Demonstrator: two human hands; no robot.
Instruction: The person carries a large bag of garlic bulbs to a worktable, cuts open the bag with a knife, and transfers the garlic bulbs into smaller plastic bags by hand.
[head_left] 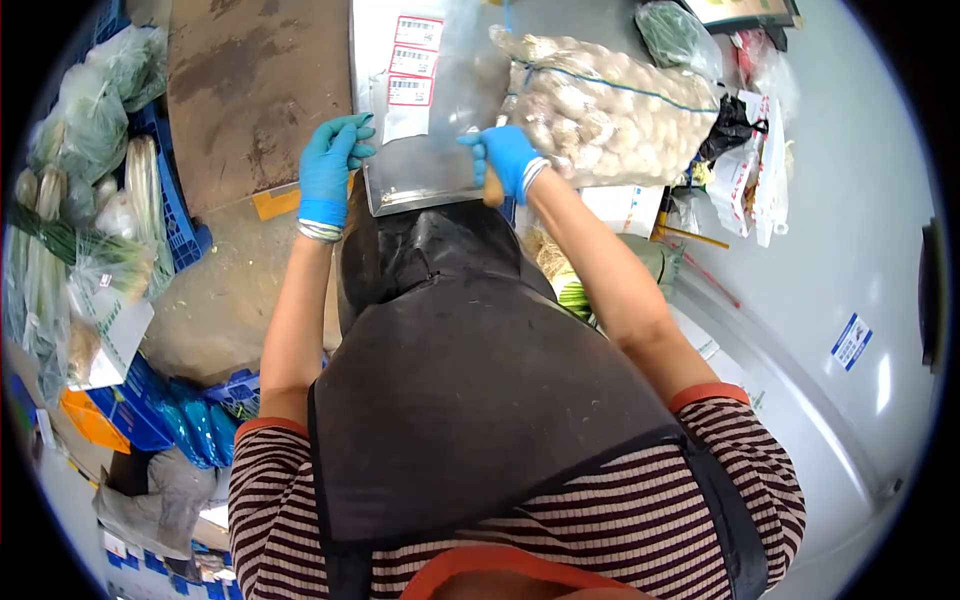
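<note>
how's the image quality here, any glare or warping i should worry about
Head view: strong fisheye curving, with black corners; head view: hazy sheen on the metal tray, small glints on the clear bag of pale bulbs, bright glare spots on the grey surface at right; head view: print on the red-bordered labels too small to read.

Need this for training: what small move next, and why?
Perhaps bring the teal-gloved left hand to steady the clear plastic bag of pale round produce: that hand looks empty; the blue-gloved right hand, alongside, grips a tan, wooden-looking handle.
</note>
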